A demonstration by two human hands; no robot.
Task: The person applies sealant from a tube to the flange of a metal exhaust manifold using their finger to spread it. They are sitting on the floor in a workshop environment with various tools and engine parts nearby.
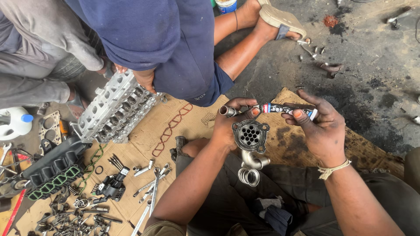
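My left hand (229, 124) grips a metal engine part (250, 136) with a round perforated flange, a short pipe stub at its top left and a curved pipe hanging below. My right hand (321, 126) holds a small squeeze tube (284, 108) by its far end, the nozzle pointing left toward the flange top. Both hands are dirty with grease and hover above my lap.
Another person in a blue shirt (166, 48) crouches ahead, a hand on a silver cylinder head (114, 109). Cardboard (144, 144) carries a red gasket (171, 129), wrenches (151, 188), a black manifold (54, 168), bolts. A white jug (15, 122) stands at left; oily concrete (372, 65) at right.
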